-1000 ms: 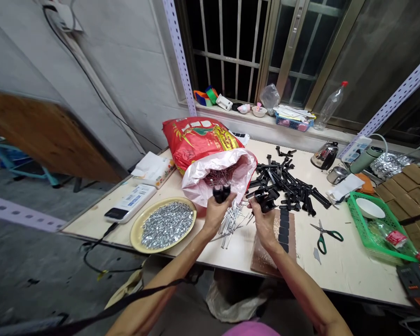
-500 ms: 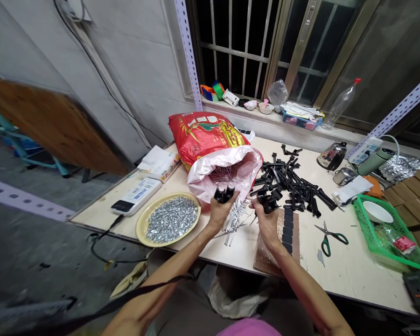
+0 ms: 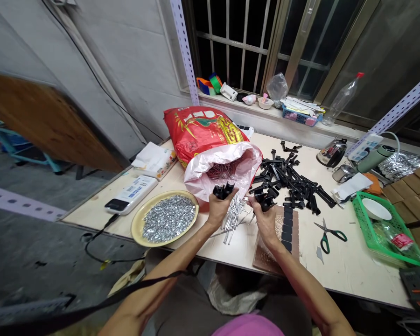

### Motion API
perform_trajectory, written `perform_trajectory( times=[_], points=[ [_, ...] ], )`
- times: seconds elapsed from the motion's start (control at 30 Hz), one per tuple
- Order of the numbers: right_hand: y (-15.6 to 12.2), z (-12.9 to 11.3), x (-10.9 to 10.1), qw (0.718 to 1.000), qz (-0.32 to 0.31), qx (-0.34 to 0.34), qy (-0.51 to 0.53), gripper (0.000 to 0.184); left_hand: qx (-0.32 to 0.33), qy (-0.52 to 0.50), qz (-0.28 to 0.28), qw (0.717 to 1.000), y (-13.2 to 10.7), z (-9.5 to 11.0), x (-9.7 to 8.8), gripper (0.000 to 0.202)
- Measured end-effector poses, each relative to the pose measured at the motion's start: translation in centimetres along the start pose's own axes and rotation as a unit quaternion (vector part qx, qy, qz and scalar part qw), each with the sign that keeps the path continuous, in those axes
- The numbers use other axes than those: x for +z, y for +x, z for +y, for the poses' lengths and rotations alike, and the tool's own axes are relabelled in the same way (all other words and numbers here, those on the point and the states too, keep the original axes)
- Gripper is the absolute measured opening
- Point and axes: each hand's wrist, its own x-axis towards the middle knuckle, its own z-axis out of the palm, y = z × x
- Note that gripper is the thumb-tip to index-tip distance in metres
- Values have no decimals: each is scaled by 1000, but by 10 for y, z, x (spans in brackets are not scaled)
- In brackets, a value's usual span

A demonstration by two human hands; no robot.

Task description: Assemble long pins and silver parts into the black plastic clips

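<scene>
Under a barred window, the cluttered worktable [image 3: 339, 266] is carrying a yellow plate [image 3: 136, 228] of silver hardware at its front-left edge, while the left hand [image 3: 219, 210] is gripping a black plastic piece [image 3: 223, 190] and the right hand [image 3: 266, 221] is clasping a second black piece [image 3: 265, 201], both raised over loose nails [image 3: 233, 217] near the front edge, with the heap of black parts [image 3: 290, 182] lying close behind for easy reach.

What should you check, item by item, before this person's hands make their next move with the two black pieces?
1. Grip of the left hand on its black piece: ok.
2. Grip of the right hand on the second black piece: ok.
3. Loose metal pins on the table between the hands: ok.
4. The scissors lying apart from both hands: ok.
5. The two pieces touching: not ok, a gap separates them.
6. A pin already in either piece: cannot tell.
</scene>
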Motion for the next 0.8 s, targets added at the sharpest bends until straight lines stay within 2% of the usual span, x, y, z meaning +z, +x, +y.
perform_trajectory(
  times=[0.07,0.13,0.23,0.33,0.47,0.57,0.7,0.8],
  points=[
    [0,1,0,1000,-11,-2,-10,24,-25,-12,-32,999,-4,1,0,33],
    [0,2,1,999,-25,-5,-24,25,-66,-49,-102,991,-9,3,2,39],
    [3,7,1,998,-43,7,-33,28,-156,-141,-176,962,-13,5,6,51],
    [6,15,2,997,-53,37,-36,28,-224,-188,-191,937,-13,5,10,55],
    [7,23,4,996,-49,63,-43,26,-228,-163,-205,938,-12,2,11,59],
    [7,28,6,993,-76,84,-19,28,-255,-138,-225,930,-10,0,8,56],
    [7,38,5,970,-124,207,40,31,-349,-90,-244,900,-8,-6,-1,45],
    [4,46,3,956,-113,262,61,35,-381,-65,-266,883,-11,-8,-7,42]
  ],
)
